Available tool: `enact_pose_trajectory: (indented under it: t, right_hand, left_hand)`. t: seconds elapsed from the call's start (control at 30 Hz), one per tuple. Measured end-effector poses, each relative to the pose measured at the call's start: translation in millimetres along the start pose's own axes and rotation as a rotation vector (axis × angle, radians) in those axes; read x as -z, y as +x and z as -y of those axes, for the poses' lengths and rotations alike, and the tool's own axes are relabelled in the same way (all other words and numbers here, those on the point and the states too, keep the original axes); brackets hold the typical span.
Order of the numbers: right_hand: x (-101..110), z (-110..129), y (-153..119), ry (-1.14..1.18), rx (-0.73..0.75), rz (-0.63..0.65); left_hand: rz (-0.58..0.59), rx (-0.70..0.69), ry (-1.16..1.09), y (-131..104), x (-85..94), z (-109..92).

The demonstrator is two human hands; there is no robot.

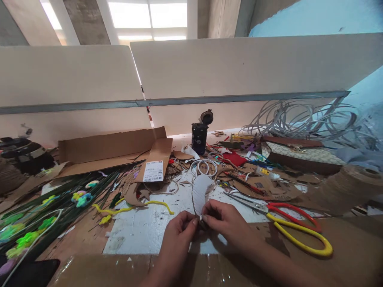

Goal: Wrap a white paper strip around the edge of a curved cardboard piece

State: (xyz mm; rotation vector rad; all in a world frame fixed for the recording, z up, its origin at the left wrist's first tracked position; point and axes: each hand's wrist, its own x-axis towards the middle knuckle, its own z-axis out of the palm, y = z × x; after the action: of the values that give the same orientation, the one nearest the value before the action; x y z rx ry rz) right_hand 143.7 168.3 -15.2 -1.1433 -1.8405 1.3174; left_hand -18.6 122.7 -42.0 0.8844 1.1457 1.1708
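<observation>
Upright before me stands a white leaf-shaped piece (202,193) with slanting ridges and a dark edge along its left side. My left hand (181,231) pinches its narrow base between thumb and forefinger. Close beside it, my right hand (223,221) is closed at the same base, thumb against fingers. A small white bit shows between the fingertips; I cannot make out what it is. Scissors (269,211) with one red and one yellow handle lie partly spread to the right of my right hand. A yellow fuzzy stem (161,203) lies left of my hands.
A black bottle (199,137) with its lid up stands behind. Colourful fuzzy flowers (82,198) lie at left near a cardboard box (113,147). At right are a patterned bag (302,155), coiled grey tubing (287,119) and a twine roll (350,187). Scraps clutter the middle.
</observation>
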Motion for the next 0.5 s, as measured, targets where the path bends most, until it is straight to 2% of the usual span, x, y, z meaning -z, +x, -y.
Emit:
enact_pose_trajectory:
  t: [0.33, 0.5]
  right_hand:
    - [0.6, 0.3, -1.5, -0.011, 0.009, -0.011]
    - [0.4, 3.7, -0.5, 0.016, -0.002, 0.002]
  left_hand:
    - [-0.015, 0.03, -0.027, -1.9, -2.1, -2.7]
    - [-0.02, 0.004, 0.044, -1.6, -3.3, -9.7]
